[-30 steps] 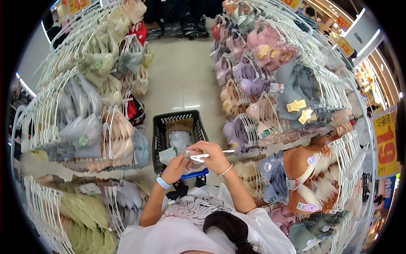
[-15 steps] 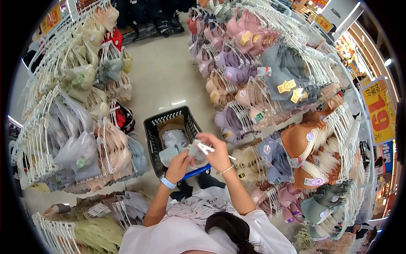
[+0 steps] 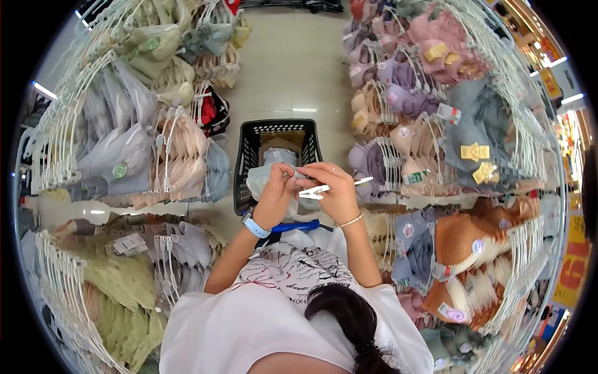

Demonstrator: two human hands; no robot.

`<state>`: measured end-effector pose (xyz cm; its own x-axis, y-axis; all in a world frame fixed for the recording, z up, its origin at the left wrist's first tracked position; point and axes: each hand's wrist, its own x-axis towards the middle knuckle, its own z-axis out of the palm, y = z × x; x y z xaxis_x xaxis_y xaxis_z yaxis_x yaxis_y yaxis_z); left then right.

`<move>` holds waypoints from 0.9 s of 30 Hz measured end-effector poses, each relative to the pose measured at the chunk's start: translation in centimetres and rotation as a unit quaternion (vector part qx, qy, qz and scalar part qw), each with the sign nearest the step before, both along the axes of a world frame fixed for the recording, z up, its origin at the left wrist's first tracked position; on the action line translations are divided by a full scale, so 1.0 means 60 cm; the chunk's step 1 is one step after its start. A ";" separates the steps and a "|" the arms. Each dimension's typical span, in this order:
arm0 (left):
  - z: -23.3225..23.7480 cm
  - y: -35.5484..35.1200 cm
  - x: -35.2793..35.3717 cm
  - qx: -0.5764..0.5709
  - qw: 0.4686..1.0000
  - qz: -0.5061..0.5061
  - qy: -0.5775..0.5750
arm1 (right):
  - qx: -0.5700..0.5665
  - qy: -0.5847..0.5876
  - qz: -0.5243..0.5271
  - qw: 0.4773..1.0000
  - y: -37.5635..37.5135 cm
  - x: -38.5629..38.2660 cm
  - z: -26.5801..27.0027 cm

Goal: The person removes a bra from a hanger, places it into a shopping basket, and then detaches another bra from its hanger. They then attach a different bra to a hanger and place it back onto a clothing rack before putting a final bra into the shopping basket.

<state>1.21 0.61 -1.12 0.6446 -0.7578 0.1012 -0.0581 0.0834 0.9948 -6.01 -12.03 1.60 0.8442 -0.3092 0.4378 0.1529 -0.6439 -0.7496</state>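
Observation:
My left hand [image 3: 274, 196], with a pale blue watch at the wrist, is closed with its fingertips pinching a pale grey-blue garment [image 3: 258, 179]. The garment hangs below the fingers over the basket; its exact kind is hard to make out, though it looks like underwear. Close beside it, my right hand [image 3: 335, 192] is closed around a white clip hanger [image 3: 313, 192], whose clip sticks out under the fingers and whose other end shows past the knuckles. The fingertips of both hands meet at the garment's edge. Under them stands a black shopping basket [image 3: 238, 168].
Inside the basket lie a cardboard piece [image 3: 303, 147] and more pale cloth [image 3: 279, 157]. A blue handle [image 3: 293, 225] is on the near side. Racks of bras on white hangers line both sides, including grey ones [image 3: 128, 156] and orange ones [image 3: 458, 240]. Tiled floor [image 3: 283, 68] runs ahead.
The view has tilted and shifted, so the racks and basket appear elsewhere. My hands have come together at the garment, and the white hanger has turned to lie more level in my right hand.

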 end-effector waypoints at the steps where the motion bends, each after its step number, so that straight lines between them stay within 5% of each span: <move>1: -0.003 -0.007 0.000 0.001 1.000 0.012 -0.015 | 0.003 -0.002 0.010 1.000 -0.012 0.004 -0.003; 6: -0.004 -0.049 0.007 0.020 0.999 0.028 0.040 | 0.056 0.041 0.056 0.996 -0.066 0.022 -0.008; 16: -0.001 -0.133 0.032 0.069 0.931 0.118 -0.338 | 0.235 0.106 0.099 0.961 -0.150 0.056 -0.019; 17: -0.007 -0.137 0.028 0.069 0.931 0.122 -0.336 | 0.261 0.111 0.108 0.953 -0.156 0.060 -0.017; 19: -0.030 -0.144 0.019 0.089 0.989 0.115 -0.038 | 0.252 0.132 0.114 0.952 -0.171 0.068 -0.016; 23: -0.015 -0.166 0.012 0.055 0.987 0.150 -0.004 | 0.119 -0.032 0.065 0.990 -0.196 0.068 0.024; 27: 0.002 -0.177 0.006 0.091 0.979 0.170 -0.062 | 0.103 -0.027 0.123 0.987 -0.227 0.065 0.022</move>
<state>1.55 -9.98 -1.03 0.8540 -0.5144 0.0779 -0.1734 -0.1403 0.9748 -2.10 -25.65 2.92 0.8823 -0.1849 0.4328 0.3284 -0.4167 -0.8476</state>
